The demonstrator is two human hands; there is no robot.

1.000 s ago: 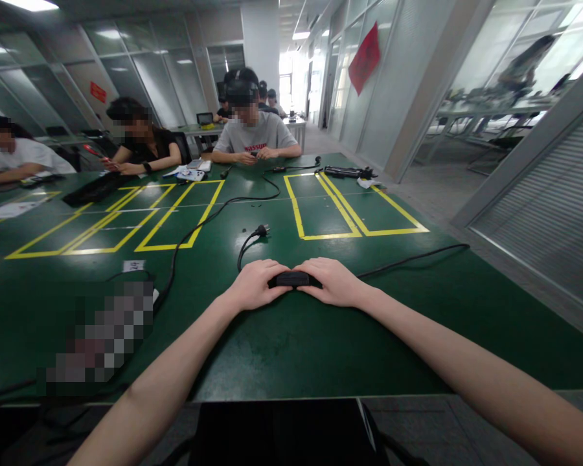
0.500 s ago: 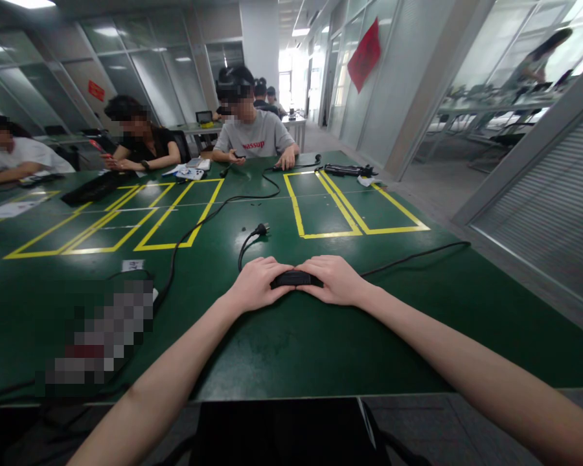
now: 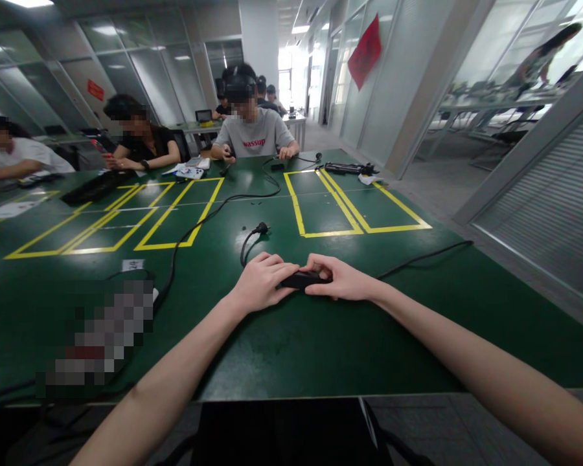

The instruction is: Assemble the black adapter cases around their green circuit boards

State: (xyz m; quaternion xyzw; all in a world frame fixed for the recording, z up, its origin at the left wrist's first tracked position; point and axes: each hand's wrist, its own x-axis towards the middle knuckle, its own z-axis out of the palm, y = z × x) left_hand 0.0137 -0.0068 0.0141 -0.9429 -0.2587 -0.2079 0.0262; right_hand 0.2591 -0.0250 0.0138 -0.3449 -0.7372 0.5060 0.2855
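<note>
A black power adapter (image 3: 302, 279) is held low over the green table between my two hands. My left hand (image 3: 261, 283) is closed around its left end, with fingers over the top and thumb along the near side. My right hand (image 3: 344, 278) pinches the right end, its fingers bent. Beyond my left hand, a short black cord curves up to a plug (image 3: 261, 228) lying on the table. From under my right hand a thin black cable (image 3: 425, 255) stretches out to the right. My hands cover both ends of the adapter.
Yellow tape outlines (image 3: 330, 234) mark the green table (image 3: 330, 353). A blurred-out power strip (image 3: 111, 330) lies at left, with a long black cable (image 3: 175, 259). A folded black tripod (image 3: 347, 169) lies at the far edge. People sit opposite, one in a grey shirt (image 3: 255, 133).
The adapter has shifted slightly right and tilted a little. My right hand's fingers have bent and moved slightly away from my left hand. The person opposite has turned their head and shifted their hands.
</note>
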